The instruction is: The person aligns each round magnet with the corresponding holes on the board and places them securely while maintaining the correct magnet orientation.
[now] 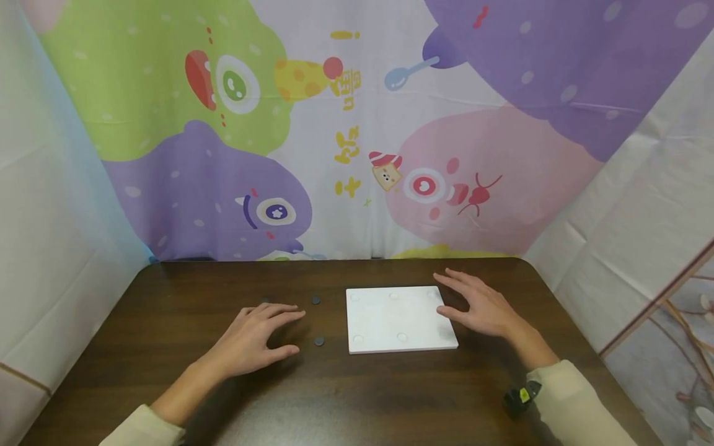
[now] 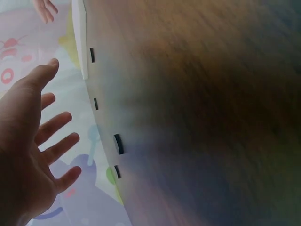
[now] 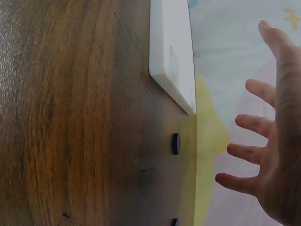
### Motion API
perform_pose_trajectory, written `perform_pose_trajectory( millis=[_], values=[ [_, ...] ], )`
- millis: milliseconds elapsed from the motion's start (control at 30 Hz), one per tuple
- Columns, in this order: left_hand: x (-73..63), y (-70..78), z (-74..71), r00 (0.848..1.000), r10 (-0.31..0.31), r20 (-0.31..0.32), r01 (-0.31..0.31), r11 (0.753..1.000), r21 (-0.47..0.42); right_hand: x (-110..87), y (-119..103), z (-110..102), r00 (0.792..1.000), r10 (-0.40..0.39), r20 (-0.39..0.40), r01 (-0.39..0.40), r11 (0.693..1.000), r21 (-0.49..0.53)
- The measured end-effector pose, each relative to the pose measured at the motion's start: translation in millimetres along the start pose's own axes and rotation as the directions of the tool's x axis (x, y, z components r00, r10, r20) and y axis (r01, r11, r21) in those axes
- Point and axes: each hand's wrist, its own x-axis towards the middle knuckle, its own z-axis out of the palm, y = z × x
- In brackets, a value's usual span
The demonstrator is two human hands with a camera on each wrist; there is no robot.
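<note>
A flat white board [image 1: 398, 319] with several shallow round recesses lies on the table. Left of it are small dark round discs; one disc [image 1: 319, 341] is near the board and another disc [image 1: 315, 300] lies farther back. My left hand [image 1: 251, 341] is held above the table beside these discs, fingers spread and holding nothing. In the left wrist view several discs show, among them a larger-looking disc [image 2: 118, 144]. My right hand [image 1: 482, 306] hovers at the board's right edge, its fingers apart and holding nothing. Under it, the right wrist view shows a disc [image 3: 177, 143] beyond the board's corner.
The dark wooden table [image 1: 334, 396] ends at a cartoon-printed curtain [image 1: 346, 235] behind. Pale cloth walls [image 1: 61, 248] stand at both sides. A black strap with a yellow-green mark [image 1: 523, 395] is at my right sleeve.
</note>
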Motion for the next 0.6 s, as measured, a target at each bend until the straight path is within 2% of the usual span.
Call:
perform_pose_trajectory(
  millis=[133, 267, 600],
  values=[
    [1.5, 1.2, 2.8, 1.000, 0.012, -0.013, -0.012, 0.999, -0.041, 0.6, -1, 1, 1.000, 0.002, 0.022, -0.002, 1.000, 0.003],
    [3.2, 2.7, 6.3, 1.000, 0.010, 0.000, -0.010, 0.996, -0.083, 1.1, -1, 3, 0.999, 0.005, 0.038, -0.005, 1.000, 0.002],
    [7.8, 7.6, 18.3, 1.000, 0.028, 0.011, -0.026, 0.994, -0.108, 1.3, -3, 9, 0.996, 0.036, 0.086, -0.034, 0.999, -0.024]
  ],
)
